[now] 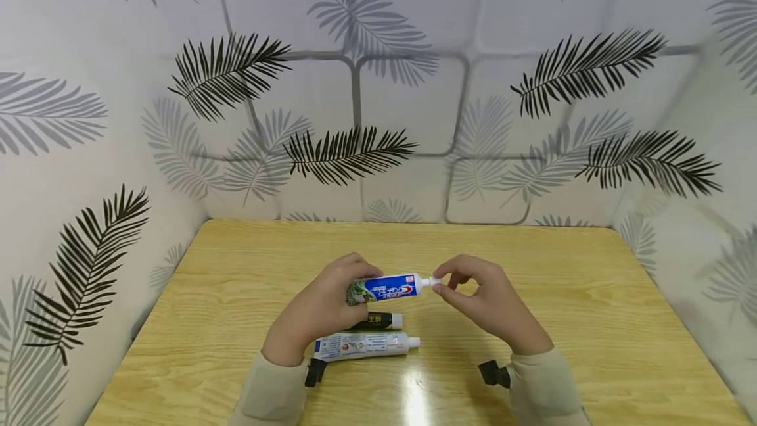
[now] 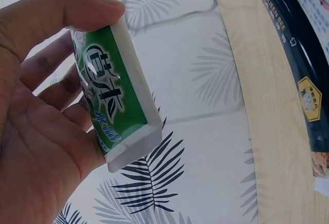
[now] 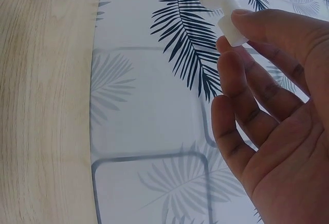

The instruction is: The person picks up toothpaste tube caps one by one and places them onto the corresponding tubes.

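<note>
My left hand [image 1: 328,298] grips a blue and green toothpaste tube [image 1: 387,288] above the table, its white nozzle end pointing right. In the left wrist view the thumb presses across the tube's printed face, and the flat crimped end points down. With thumb and fingertip, my right hand [image 1: 481,288] pinches the small white cap [image 3: 232,30] at the tube's nozzle end. Whether the cap is still threaded on, I cannot tell. Below the left hand lie a black toothpaste tube [image 1: 381,321], partly hidden by that hand, and a white toothpaste tube [image 1: 372,345], both with caps facing right.
The wooden table [image 1: 532,281] reaches back to a pale wall covering [image 1: 408,110] with leaf prints. Black wrist mounts [image 1: 493,373] sit at both sleeves, the left one close to the white tube's left end.
</note>
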The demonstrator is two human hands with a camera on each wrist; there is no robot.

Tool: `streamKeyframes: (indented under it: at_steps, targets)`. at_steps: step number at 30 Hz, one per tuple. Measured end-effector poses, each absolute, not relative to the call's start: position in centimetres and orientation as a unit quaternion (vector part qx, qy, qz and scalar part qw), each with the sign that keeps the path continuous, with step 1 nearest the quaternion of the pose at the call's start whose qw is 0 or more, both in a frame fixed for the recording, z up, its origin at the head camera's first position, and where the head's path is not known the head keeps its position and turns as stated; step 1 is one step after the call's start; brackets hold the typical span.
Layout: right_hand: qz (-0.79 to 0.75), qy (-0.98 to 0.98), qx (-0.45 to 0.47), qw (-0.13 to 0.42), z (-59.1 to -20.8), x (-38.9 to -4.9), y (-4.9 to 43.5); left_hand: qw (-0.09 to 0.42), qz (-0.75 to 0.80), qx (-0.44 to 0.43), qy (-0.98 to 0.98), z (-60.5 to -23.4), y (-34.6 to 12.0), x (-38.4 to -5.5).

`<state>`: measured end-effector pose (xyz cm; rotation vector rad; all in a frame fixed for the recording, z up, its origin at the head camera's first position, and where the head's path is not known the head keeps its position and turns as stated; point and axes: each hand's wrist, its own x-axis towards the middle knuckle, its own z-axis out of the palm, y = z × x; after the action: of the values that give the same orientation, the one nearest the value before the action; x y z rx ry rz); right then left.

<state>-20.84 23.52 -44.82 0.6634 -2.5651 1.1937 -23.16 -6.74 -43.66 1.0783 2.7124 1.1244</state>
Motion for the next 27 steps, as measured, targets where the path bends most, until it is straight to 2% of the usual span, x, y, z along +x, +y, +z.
streamKeyframes:
  at_steps: [27]
  targets:
    - [0.424, -0.869, 0.233, 0.105, -44.46, -20.44, 23.08, 0.004, 0.371, 0.348, 0.861, -43.79, -6.67, -23.17]
